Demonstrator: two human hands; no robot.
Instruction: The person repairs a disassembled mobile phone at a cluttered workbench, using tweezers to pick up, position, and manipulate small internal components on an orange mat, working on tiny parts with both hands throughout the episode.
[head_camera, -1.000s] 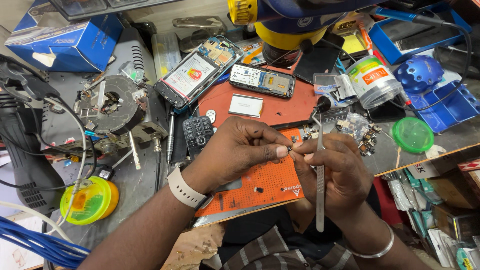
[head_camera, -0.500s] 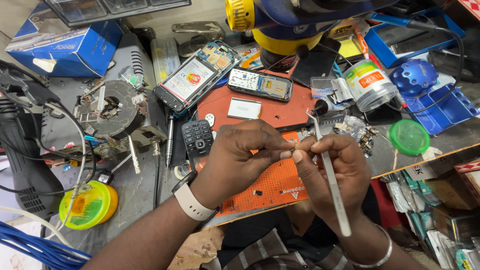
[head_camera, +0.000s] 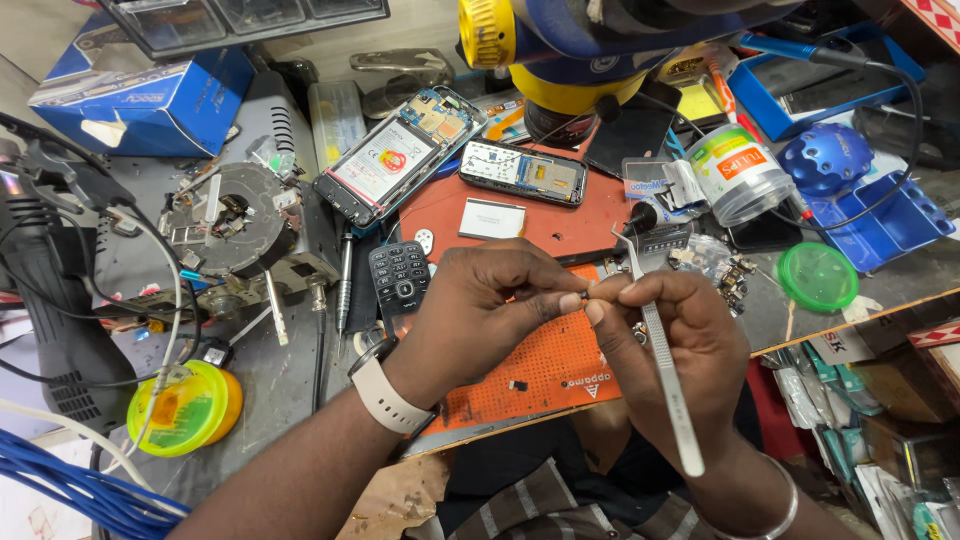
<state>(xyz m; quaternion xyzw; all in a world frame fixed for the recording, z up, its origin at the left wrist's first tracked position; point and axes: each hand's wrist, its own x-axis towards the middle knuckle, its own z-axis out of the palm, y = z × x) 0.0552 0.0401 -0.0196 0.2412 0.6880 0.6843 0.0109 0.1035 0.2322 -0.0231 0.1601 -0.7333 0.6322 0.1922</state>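
Hands meet over orange mat (head_camera: 520, 375): left hand (head_camera: 490, 305) pinches tiny dark part (head_camera: 580, 297), right hand (head_camera: 670, 340) grips tweezers (head_camera: 660, 350); opened phones (head_camera: 400, 155) remain unassembled behind

Bright, even light falls from above on the desk (head_camera: 280, 390), with only soft, short shadows under the hands. The centre is sharp. Small glare shows on the tweezers (head_camera: 665, 375) and the clear jar (head_camera: 745, 180). At the top edge the blue and yellow microscope head (head_camera: 620, 40) is blurred, and the corners bend slightly.
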